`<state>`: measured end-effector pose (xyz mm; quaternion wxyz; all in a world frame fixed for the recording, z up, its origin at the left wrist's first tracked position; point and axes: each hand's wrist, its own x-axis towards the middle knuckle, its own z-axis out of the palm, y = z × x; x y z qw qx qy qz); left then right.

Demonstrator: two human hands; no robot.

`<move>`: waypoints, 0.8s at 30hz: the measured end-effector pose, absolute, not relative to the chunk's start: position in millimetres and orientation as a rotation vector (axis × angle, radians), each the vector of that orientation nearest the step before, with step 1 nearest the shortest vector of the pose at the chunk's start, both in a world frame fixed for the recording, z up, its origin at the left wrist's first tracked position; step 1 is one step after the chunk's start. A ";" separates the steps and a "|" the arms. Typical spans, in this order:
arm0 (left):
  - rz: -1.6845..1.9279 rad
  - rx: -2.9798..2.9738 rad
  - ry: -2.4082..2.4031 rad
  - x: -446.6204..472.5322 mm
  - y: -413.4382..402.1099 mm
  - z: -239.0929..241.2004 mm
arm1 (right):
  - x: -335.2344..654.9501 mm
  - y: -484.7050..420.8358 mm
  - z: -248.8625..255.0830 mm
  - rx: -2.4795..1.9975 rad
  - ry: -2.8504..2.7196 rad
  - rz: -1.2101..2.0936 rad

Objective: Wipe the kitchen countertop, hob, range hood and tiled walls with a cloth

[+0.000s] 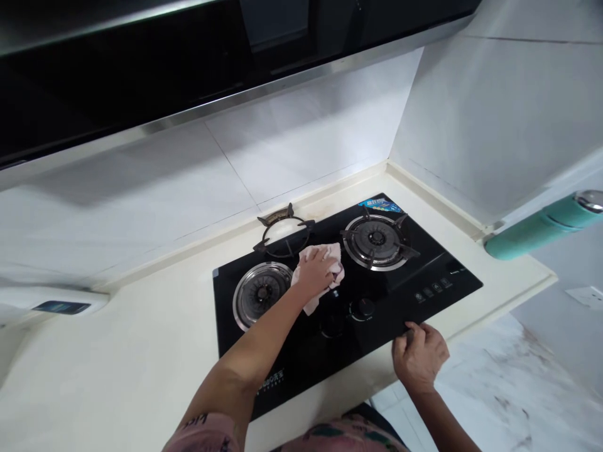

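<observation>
Fingers (426, 334) of the right hand (421, 356) curl at the front edge of the black glass gas cooktop (306, 364); whether they grip it cannot be told. The left forearm (257, 348) crosses the glass. A control knob (363, 307) lies near the left hand (313, 276), whose fingers hold a pink cloth (335, 252) against the cooktop between the left burner (262, 291) and right burner (375, 238). Just beyond the cloth, a loose pan support (277, 217) straddles the rear edge; the right burner carries another. A teal flask (541, 227) stands right; a range hood (141, 75) overhangs the back.
</observation>
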<state>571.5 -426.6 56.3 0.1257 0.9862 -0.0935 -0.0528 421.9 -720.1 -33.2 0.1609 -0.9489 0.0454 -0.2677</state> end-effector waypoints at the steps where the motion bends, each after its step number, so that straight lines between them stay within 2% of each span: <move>1: -0.176 2.870 -0.315 559.0 -425.8 55.2 | 421.8 -720.8 -33.8 -2.709 0.131 -0.765; 9: -0.225 2.848 -0.438 461.0 -405.7 58.0 | 421.8 -724.6 -38.1 -2.724 0.125 -0.776; 24: -0.135 2.768 -0.180 264.5 -367.7 43.8 | 423.5 -735.1 -48.0 -2.740 0.123 -0.836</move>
